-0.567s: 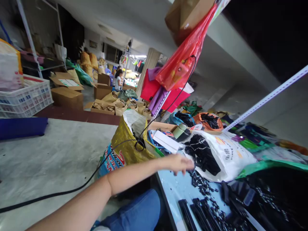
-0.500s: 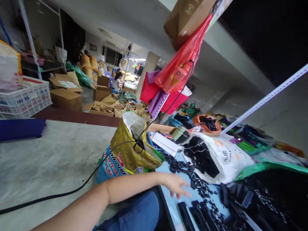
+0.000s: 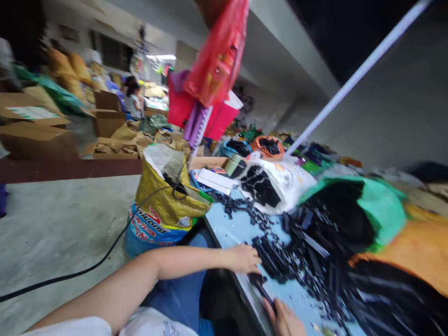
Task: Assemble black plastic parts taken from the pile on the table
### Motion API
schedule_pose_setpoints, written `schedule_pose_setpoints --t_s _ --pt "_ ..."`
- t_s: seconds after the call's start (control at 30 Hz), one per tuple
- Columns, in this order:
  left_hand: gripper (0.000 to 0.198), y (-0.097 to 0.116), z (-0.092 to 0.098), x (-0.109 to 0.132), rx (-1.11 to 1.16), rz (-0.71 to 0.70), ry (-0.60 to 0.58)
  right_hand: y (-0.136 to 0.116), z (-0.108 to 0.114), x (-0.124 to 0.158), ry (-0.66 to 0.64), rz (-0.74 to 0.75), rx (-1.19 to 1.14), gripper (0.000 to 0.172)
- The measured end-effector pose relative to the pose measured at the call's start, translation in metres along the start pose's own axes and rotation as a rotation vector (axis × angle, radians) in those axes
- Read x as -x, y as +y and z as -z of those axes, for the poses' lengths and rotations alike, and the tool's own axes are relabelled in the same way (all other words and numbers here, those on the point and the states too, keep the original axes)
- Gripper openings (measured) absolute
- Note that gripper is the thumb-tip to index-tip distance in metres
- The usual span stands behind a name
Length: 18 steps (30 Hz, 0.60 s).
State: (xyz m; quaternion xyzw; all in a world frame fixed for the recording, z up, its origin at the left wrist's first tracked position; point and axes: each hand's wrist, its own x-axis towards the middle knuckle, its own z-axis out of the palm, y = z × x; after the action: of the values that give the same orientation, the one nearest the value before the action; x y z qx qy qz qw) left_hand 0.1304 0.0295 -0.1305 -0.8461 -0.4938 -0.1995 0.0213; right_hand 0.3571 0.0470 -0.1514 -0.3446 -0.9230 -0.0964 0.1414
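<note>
My right hand is at the bottom of the view, its fingers closed on a dark, narrow black piece with a wider end. My left hand is over the near edge of the light blue table, fingers curled down by that wider end. Blur hides what its fingertips hold, if anything. Just beyond it lie black strips side by side. Many small black parts are strewn along the tabletop.
Left of the table stands a yellow and blue sack, with a black cable across it. White, green and orange bags of black items line the far side. A red plastic bag hangs above. Further back a person is visible.
The view has swung right and down. My left hand, reaching over the table with fingers apart before, is now curled near the black strips. My right hand has come into view holding a black piece.
</note>
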Motion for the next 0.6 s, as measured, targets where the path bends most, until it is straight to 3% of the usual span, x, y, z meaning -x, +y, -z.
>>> schedule_pose_setpoints --t_s 0.07,0.17,0.23,0.33,0.43,0.5,0.6 --pt "0.035 0.003 -0.002 -0.003 -0.033 -0.059 0.021 -0.004 0.007 0.01 -0.008 0.032 0.066 0.057" --pt "0.039 0.01 -0.009 -0.002 -0.018 -0.173 -0.153 -0.01 0.028 0.022 -0.078 0.07 0.061 0.059" --pt "0.048 0.016 -0.011 0.004 0.017 -0.226 -0.192 -0.012 0.043 0.029 -0.124 0.059 0.008 0.062" --pt "0.06 0.026 -0.002 0.02 0.174 -0.282 -0.137 -0.017 0.067 0.04 -0.181 0.082 -0.17 0.067" --pt "0.072 0.046 0.017 0.042 0.516 -0.401 -0.125 -0.035 0.085 0.052 -0.209 0.167 -0.504 0.071" --pt "0.08 0.065 0.027 0.056 0.759 -0.448 -0.148 -0.056 0.083 0.059 -0.171 0.233 -0.768 0.072" --pt "0.09 0.092 0.027 0.066 0.882 -0.401 -0.153 -0.094 0.052 0.057 0.07 0.19 -1.015 0.07"
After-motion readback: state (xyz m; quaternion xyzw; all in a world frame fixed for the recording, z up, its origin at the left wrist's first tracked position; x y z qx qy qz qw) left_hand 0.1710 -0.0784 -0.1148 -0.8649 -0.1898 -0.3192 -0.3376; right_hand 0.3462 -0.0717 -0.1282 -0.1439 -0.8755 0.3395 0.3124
